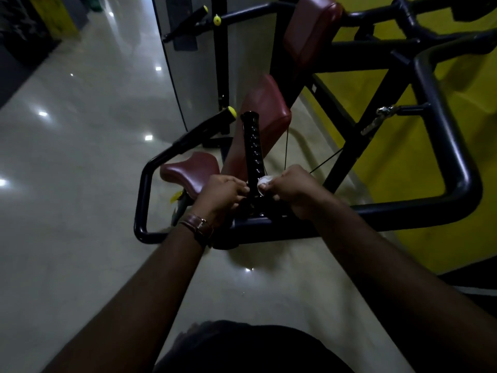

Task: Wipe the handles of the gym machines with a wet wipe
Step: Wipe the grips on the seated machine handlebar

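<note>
Here the black ribbed handle (252,146) stands nearly upright from the machine's dark frame (443,157), its long axis running up and away from both hands, which meet at its base. The right hand (293,188) sits just right of the grip with fingers curled, pinching a bunched white wet wipe (263,181) against its lower end; the left hand (220,195), a brown watch strap (197,224) at the wrist, curls in from the other side and seems to touch the base, though whether it truly grips is unclear. Judgement: the whole length above looks still to wipe, so the stroke should run upward along the grip, right hand leading.
</note>
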Demonstrator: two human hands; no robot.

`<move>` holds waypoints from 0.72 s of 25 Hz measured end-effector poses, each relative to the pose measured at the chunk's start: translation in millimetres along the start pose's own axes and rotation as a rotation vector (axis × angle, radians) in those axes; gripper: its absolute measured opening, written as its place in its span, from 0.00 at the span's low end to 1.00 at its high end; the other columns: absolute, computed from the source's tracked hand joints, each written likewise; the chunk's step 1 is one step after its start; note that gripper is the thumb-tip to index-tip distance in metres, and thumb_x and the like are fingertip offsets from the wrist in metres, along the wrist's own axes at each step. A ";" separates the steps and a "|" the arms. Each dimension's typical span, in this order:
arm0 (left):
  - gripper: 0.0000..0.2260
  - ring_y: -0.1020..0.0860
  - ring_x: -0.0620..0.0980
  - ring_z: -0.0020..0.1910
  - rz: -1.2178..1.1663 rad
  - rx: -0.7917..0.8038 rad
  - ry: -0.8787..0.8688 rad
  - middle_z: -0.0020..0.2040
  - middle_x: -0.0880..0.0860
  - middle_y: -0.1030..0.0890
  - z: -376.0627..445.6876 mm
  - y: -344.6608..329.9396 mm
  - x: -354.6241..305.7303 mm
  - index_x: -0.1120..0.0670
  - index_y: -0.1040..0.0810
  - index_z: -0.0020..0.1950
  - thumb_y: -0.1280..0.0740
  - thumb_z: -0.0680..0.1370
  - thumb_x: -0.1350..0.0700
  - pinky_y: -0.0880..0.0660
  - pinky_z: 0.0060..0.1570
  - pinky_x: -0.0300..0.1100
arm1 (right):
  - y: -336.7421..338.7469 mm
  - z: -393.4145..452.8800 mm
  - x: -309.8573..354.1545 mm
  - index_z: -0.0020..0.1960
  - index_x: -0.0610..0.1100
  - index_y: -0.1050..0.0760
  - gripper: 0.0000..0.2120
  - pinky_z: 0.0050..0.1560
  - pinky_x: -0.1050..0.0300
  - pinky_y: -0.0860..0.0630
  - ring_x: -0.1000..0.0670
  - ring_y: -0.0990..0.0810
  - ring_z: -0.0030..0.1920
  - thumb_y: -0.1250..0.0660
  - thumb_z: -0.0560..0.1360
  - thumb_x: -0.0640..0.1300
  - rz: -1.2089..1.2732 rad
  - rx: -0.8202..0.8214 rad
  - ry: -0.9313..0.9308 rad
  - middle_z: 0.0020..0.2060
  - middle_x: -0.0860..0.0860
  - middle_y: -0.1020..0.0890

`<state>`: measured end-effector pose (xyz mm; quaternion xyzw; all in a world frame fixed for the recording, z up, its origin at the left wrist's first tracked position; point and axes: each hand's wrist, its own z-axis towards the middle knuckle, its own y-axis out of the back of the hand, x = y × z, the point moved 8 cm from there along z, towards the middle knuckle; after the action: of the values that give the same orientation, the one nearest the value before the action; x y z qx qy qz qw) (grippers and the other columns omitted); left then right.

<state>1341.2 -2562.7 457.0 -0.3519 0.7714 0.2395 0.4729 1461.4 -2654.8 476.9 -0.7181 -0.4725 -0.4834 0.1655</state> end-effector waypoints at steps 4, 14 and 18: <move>0.05 0.19 0.51 0.41 0.091 -0.047 -0.079 0.41 0.57 0.18 -3.0 6.3 -0.9 0.58 0.20 0.41 0.28 0.73 0.67 0.23 0.46 0.46 | -13.5 6.1 -10.1 0.43 0.44 0.29 0.11 0.30 0.67 0.32 0.58 0.31 0.22 0.43 0.82 0.36 0.442 0.297 -0.226 0.29 0.51 0.25; 0.10 0.17 0.48 0.38 0.308 -0.192 -0.206 0.40 0.54 0.17 -12.8 12.7 -8.2 0.53 0.20 0.43 0.29 0.70 0.69 0.18 0.45 0.46 | -25.5 30.9 -22.5 0.45 0.44 0.24 0.16 0.37 0.65 0.25 0.52 0.22 0.31 0.49 0.82 0.44 0.607 0.274 -0.395 0.38 0.48 0.21; 0.12 0.17 0.48 0.45 0.384 -0.172 -0.259 0.42 0.50 0.16 -9.4 11.3 -11.1 0.49 0.17 0.43 0.26 0.69 0.66 0.19 0.51 0.48 | -25.8 28.4 -6.7 0.48 0.44 0.24 0.15 0.50 0.59 0.21 0.52 0.20 0.42 0.49 0.81 0.43 0.666 0.158 -0.334 0.40 0.47 0.20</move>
<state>1330.6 -2558.6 471.4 -0.2040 0.7339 0.4330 0.4820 1454.5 -2625.7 452.0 -0.8864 -0.2693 -0.2415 0.2890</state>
